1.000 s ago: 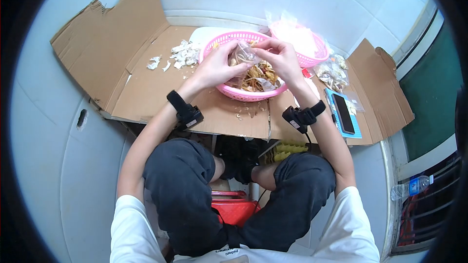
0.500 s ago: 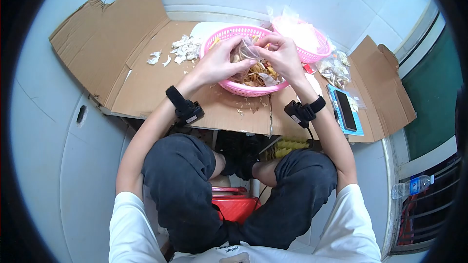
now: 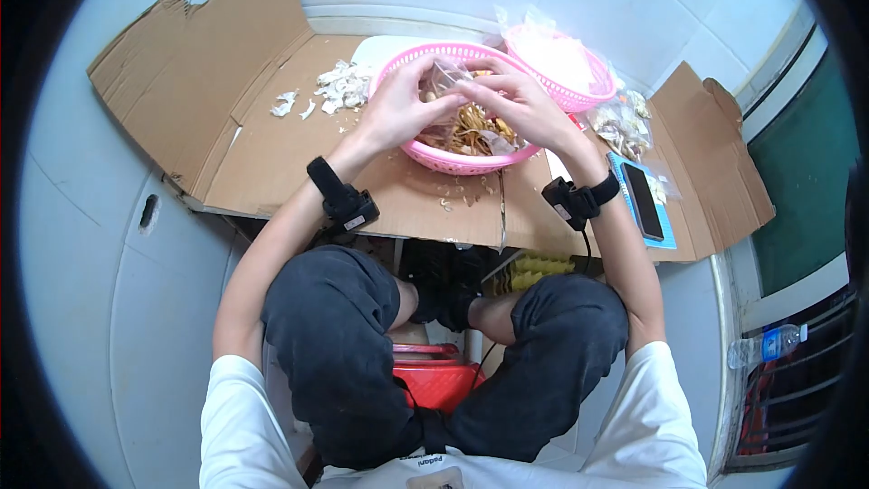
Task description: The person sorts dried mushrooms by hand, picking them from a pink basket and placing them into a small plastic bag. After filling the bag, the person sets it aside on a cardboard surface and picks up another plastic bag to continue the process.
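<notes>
Over a pink basket, my left hand is closed on a small clear plastic bag, with pale pieces showing through it. My right hand is curled around the bag's other side, its thumb close to my left thumb. Brown dried strands and scraps of clear film lie in the basket beneath both hands. Part of the bag is hidden behind my fingers.
White crumpled scraps lie on the cardboard at left. A second pink basket holds clear bags at the back right. Filled bags, a blue notebook and a phone are on the right.
My right hand has shifted slightly right and down, with its fingers now curled over the bag instead of raised in a pinch. My left hand stays at nearly the same spot.
</notes>
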